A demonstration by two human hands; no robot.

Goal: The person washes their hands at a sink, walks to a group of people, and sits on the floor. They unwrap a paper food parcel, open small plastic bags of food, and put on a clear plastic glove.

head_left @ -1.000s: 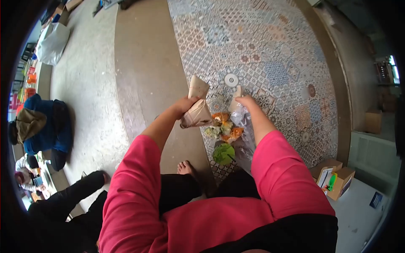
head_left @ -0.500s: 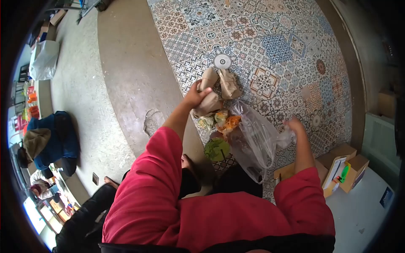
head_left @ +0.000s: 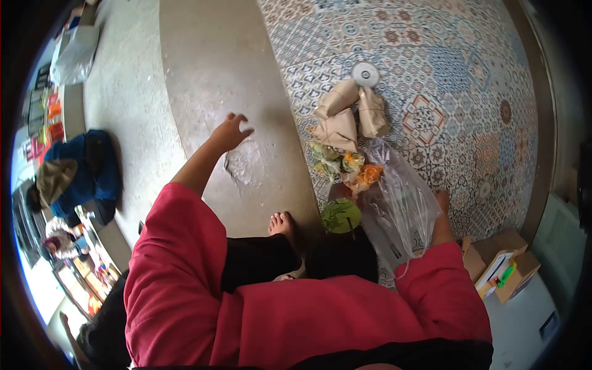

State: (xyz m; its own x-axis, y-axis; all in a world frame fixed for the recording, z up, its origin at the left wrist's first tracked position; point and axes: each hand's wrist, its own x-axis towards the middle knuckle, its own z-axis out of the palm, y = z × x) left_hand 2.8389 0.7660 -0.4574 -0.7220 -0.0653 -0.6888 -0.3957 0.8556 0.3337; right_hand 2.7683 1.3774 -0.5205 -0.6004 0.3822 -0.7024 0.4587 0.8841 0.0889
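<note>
Paper packets [head_left: 337, 129], three brown ones, lie on the patterned floor [head_left: 456, 92] in a little bunch, just past the top end of one big clear bag [head_left: 401, 203] and a bit to its left. One round white disc [head_left: 365, 74] is farther past that same end. Three small food bags [head_left: 353, 161] (two with green bits, one bright orange) sit by the left edge of the clear bag. One round green thing [head_left: 341, 216] is there too, lower down. The left hand [head_left: 231, 131] is well to the left of the clear bag, with its fingers apart and a bit bent, holding nothing. The right hand [head_left: 441, 200] is at the right edge of the clear bag, mostly hidden, so I cannot tell if its fingers are apart or together. At least two cardboard boxes [head_left: 524, 268] are to the lower right of the clear bag.
</note>
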